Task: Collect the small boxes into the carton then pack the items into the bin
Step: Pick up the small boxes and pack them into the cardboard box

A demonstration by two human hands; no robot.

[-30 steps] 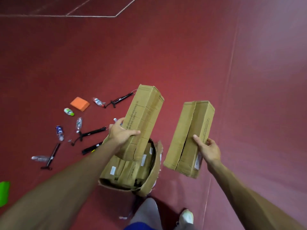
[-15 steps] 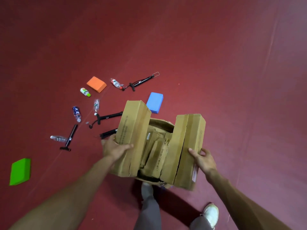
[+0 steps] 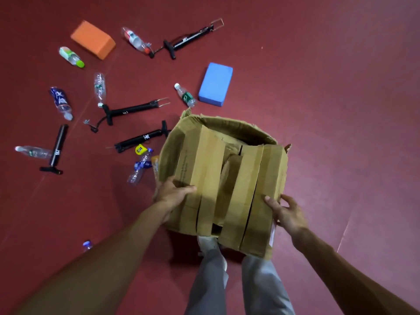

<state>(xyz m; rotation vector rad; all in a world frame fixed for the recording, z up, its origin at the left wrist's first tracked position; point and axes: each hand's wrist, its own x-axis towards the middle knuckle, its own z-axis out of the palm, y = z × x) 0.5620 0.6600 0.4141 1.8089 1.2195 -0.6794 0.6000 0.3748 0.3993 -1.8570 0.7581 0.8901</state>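
Your left hand (image 3: 172, 196) grips left box (image 3: 200, 164), your right hand (image 3: 287, 215) grips right box (image 3: 261, 189); both slant across carton (image 3: 227, 123) top. Pumps (image 3: 134, 109), bottles (image 3: 100, 87) on floor (image 3: 318, 87) left of carton; blue block (image 3: 216, 84) beyond it.

The carton (image 3: 227, 126) is brown corrugated cardboard, matt and rough, creased all over, with a torn, ragged rim. The small boxes (image 3: 200, 160) are the same matt brown cardboard, with smoother bands that look like tape along their tops. The floor (image 3: 318, 87) is dark red and smooth, with a dull sheen. The orange block (image 3: 93, 39) and blue block (image 3: 216, 84) look like matt foam. The bottles (image 3: 100, 87) are clear, glossy, crumpled plastic. The pumps (image 3: 134, 109) are black and slightly glossy, with bare metal wire ends. The trousers (image 3: 209, 287) are grey cloth.
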